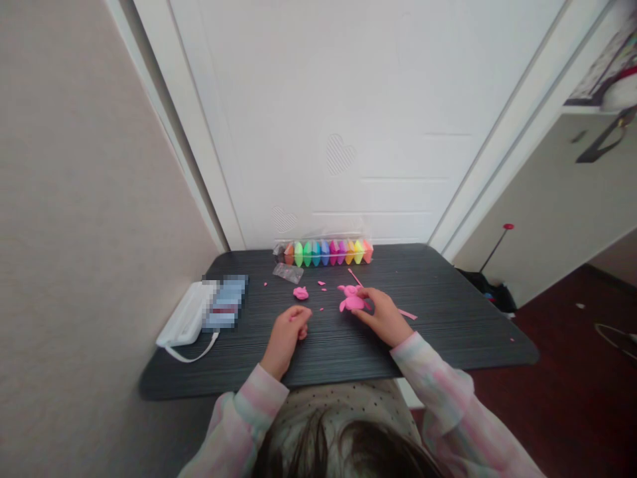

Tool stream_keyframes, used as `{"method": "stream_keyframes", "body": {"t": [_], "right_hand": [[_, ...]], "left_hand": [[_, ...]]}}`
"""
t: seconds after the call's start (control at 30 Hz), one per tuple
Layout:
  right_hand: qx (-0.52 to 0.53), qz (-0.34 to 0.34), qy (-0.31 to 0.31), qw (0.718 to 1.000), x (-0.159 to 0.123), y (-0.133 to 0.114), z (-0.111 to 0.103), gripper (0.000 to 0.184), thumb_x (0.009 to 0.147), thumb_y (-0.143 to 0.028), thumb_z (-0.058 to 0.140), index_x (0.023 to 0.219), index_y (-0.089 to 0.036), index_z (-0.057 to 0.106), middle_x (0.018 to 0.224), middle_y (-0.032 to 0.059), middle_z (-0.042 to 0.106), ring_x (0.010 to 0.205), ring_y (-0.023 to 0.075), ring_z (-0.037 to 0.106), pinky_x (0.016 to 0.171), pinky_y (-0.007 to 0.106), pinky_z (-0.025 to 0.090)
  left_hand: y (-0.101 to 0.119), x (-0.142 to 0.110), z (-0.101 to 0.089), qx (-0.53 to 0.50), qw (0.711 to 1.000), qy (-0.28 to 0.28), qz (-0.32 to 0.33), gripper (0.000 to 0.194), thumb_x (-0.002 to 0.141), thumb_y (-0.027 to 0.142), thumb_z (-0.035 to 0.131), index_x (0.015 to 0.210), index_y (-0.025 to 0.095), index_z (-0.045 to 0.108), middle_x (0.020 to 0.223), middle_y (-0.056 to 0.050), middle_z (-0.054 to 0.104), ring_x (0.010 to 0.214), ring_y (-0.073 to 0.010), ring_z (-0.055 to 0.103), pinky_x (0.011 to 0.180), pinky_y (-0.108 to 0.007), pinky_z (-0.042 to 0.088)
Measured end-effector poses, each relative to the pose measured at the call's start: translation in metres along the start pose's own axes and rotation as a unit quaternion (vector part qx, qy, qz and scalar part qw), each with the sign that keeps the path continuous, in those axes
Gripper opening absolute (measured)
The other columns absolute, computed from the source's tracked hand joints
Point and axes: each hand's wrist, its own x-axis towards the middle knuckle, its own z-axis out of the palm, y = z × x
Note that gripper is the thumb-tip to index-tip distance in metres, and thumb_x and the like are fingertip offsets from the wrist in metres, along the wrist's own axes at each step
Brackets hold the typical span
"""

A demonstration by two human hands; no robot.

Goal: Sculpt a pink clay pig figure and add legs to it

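A pink clay figure (pixel 351 299) stands on the dark table (pixel 448 318), and my right hand (pixel 384 315) touches its right side with fingers curled around it. A thin pink stick (pixel 355 277) pokes up behind the figure, and another pink strip (pixel 407 314) lies just right of that hand. My left hand (pixel 287 332) rests on the table to the left, fingers closed on a small pink bit of clay (pixel 293 317). A pink clay lump (pixel 300 293) lies a little beyond my left hand, with small pink crumbs scattered around it.
A row of coloured clay packs (pixel 326 253) lines the table's far edge by the white door (pixel 348 119). A clear wrapper (pixel 287 272) lies before it. A white case (pixel 185 320) with a strap sits at the left. The wall is close on the left.
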Motion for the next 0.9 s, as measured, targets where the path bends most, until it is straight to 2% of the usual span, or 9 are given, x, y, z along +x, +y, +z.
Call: {"method": "stream_keyframes", "body": {"t": [0.07, 0.13, 0.3, 0.43, 0.57, 0.7, 0.9], "right_hand": [[-0.013, 0.003, 0.005, 1.000, 0.003, 0.006, -0.003, 0.023, 0.073, -0.026, 0.058, 0.094, -0.017, 0.053, 0.099, 0.0099, 0.063, 0.095, 0.0233, 0.058, 0.086, 0.043, 0.039], [-0.024, 0.000, 0.000, 1.000, 0.007, 0.008, -0.001, 0.024, 0.072, -0.026, 0.060, 0.095, -0.018, 0.054, 0.099, 0.0091, 0.063, 0.095, 0.0228, 0.058, 0.088, 0.043, 0.038], [-0.046, -0.011, -0.023, 0.999, 0.016, 0.007, 0.011, 0.024, 0.075, -0.027, 0.059, 0.096, -0.017, 0.055, 0.099, 0.0072, 0.063, 0.098, 0.0217, 0.056, 0.092, 0.046, 0.034], [-0.054, -0.010, -0.035, 0.998, 0.017, 0.008, 0.018, 0.029, 0.080, -0.036, 0.054, 0.099, -0.015, 0.055, 0.102, 0.0056, 0.060, 0.101, 0.0207, 0.053, 0.095, 0.048, 0.031], [-0.059, -0.006, -0.041, 0.997, 0.015, 0.008, 0.022, 0.031, 0.081, -0.040, 0.052, 0.099, -0.015, 0.056, 0.101, 0.0052, 0.059, 0.101, 0.0203, 0.053, 0.095, 0.048, 0.031], [-0.066, -0.010, -0.039, 0.997, 0.014, 0.009, 0.023, 0.030, 0.080, -0.038, 0.054, 0.098, -0.015, 0.056, 0.099, 0.0050, 0.061, 0.100, 0.0204, 0.054, 0.096, 0.048, 0.030], [-0.059, -0.014, -0.022, 0.998, 0.016, 0.012, 0.025, 0.026, 0.076, -0.032, 0.059, 0.096, -0.016, 0.056, 0.098, 0.0051, 0.062, 0.098, 0.0202, 0.055, 0.097, 0.048, 0.028]], "left_hand": [[0.004, 0.009, 0.006, 0.111, 0.993, -0.035, 0.009, 0.022, 0.082, 0.032, 0.051, 0.090, 0.013, 0.056, 0.086, -0.003, 0.058, 0.074, -0.0111, 0.056, 0.067, -0.029, 0.049], [0.008, 0.019, 0.011, 0.206, 0.976, -0.059, 0.023, 0.023, 0.082, 0.031, 0.051, 0.097, 0.014, 0.056, 0.101, -0.006, 0.057, 0.090, -0.0150, 0.055, 0.079, -0.035, 0.048], [0.012, 0.035, 0.016, 0.364, 0.925, -0.087, 0.066, 0.026, 0.083, 0.032, 0.049, 0.103, 0.016, 0.054, 0.108, -0.007, 0.055, 0.096, -0.0167, 0.054, 0.084, -0.038, 0.046], [0.013, 0.044, 0.012, 0.424, 0.894, -0.079, 0.120, 0.025, 0.083, 0.033, 0.048, 0.102, 0.017, 0.055, 0.109, -0.007, 0.055, 0.097, -0.0165, 0.054, 0.085, -0.039, 0.046], [0.016, 0.065, 0.016, 0.459, 0.872, -0.063, 0.160, 0.026, 0.084, 0.033, 0.047, 0.102, 0.017, 0.055, 0.109, -0.007, 0.055, 0.097, -0.0165, 0.054, 0.085, -0.039, 0.046], [0.015, 0.078, 0.023, 0.499, 0.846, -0.063, 0.178, 0.026, 0.084, 0.033, 0.047, 0.103, 0.017, 0.055, 0.109, -0.007, 0.055, 0.096, -0.0164, 0.054, 0.085, -0.038, 0.046], [0.012, 0.078, 0.024, 0.551, 0.813, -0.052, 0.183, 0.027, 0.084, 0.033, 0.048, 0.104, 0.016, 0.054, 0.109, -0.007, 0.055, 0.097, -0.0171, 0.054, 0.085, -0.039, 0.046]]}}
